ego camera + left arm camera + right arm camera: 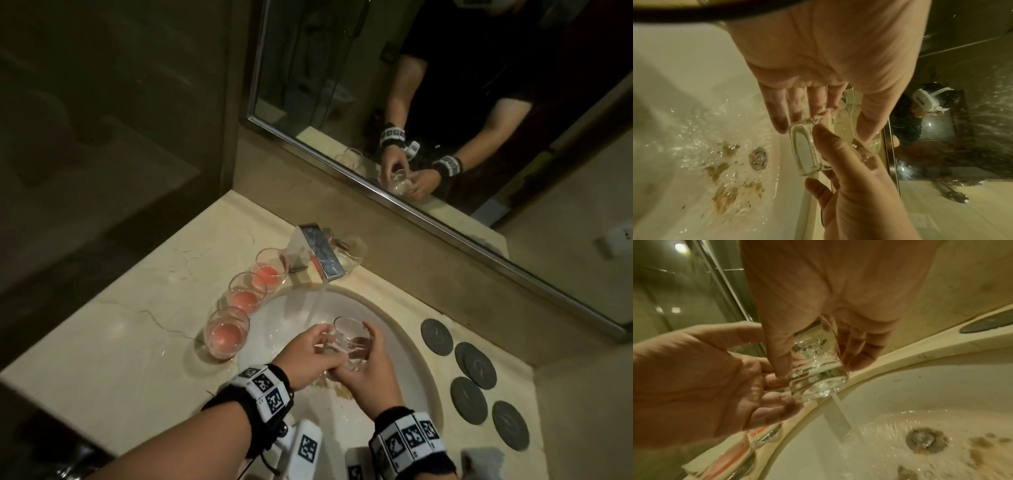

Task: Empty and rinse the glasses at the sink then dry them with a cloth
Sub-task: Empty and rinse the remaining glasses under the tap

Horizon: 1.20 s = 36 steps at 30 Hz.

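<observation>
Both of my hands hold one clear glass (pixel 352 339) over the white sink (pixel 400 329), tilted with its mouth toward the tap (pixel 322 255). My left hand (pixel 320 342) grips it from the left, thumb on top and fingers underneath. From the right, my right hand (pixel 363 354) wraps round its body. Water runs from the tap in a stream (pixel 317 305) that falls just left of the glass. In the wrist views the glass (pixel 807 146) (pixel 816 369) is wet, with drops of water inside it. Three glasses of pink liquid (pixel 226 334) stand in a row on the counter left of the sink.
An empty glass (pixel 352 255) stands behind the tap. Several dark round coasters (pixel 474 365) lie on the counter right of the sink. Brown residue lies around the drain (pixel 758 158) in the wet basin. A mirror (pixel 428 102) runs along the back wall.
</observation>
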Tool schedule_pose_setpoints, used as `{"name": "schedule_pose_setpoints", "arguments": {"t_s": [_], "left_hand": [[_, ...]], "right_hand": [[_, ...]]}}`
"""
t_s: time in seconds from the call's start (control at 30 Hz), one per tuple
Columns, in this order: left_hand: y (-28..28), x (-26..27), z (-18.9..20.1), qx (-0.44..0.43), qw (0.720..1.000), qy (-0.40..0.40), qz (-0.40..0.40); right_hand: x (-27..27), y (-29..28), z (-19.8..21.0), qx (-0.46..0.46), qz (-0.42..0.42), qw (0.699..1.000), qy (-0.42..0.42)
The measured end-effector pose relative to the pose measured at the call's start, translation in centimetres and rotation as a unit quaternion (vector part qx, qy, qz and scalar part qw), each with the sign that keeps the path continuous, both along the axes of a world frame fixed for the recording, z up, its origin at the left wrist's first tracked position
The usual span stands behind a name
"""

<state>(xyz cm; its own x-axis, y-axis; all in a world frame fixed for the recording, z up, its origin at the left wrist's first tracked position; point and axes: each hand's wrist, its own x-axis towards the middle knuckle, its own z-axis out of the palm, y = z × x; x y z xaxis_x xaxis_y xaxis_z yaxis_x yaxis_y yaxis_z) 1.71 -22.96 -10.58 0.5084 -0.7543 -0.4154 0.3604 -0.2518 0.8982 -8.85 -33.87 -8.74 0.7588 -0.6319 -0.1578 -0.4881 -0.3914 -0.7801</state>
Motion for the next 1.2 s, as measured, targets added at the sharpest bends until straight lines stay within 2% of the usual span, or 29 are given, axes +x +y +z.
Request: {"name": "schedule_pose_setpoints", "arguments": {"t_s": [0.13, 0.3, 0.43, 0.7, 0.9, 1.2], "left_hand": [[-0.1, 0.1, 0.5, 0.092, 0.994, -0.046, 0.021], [-0.4, 0.5, 0.3, 0.163, 0.985, -0.029, 0.041], [-0.7, 0.9, 0.6, 0.179, 0.982, -0.044, 0.039], [-2.0, 2.0, 1.3, 0.183, 0.978, -0.038, 0.090], [-2.2, 1.8, 0.8, 0.184, 0.976, -0.023, 0.111], [-1.6, 1.1, -0.3, 0.204, 0.970, -0.010, 0.132]], "right_hand": [[0.1, -0.9, -0.5, -0.026, -0.040, 0.998, -0.028], [2.0, -5.1, -0.8, -0.039, -0.087, 0.995, -0.032], [4.3, -8.7, -1.2, -0.056, -0.109, 0.992, -0.029], [8.0, -13.0, -2.3, -0.071, -0.103, 0.992, -0.016], [10.0, -14.9, -3.2, -0.062, -0.117, 0.991, 0.013], [12.0, -16.3, -4.7, -0.020, -0.155, 0.988, -0.001]]}}
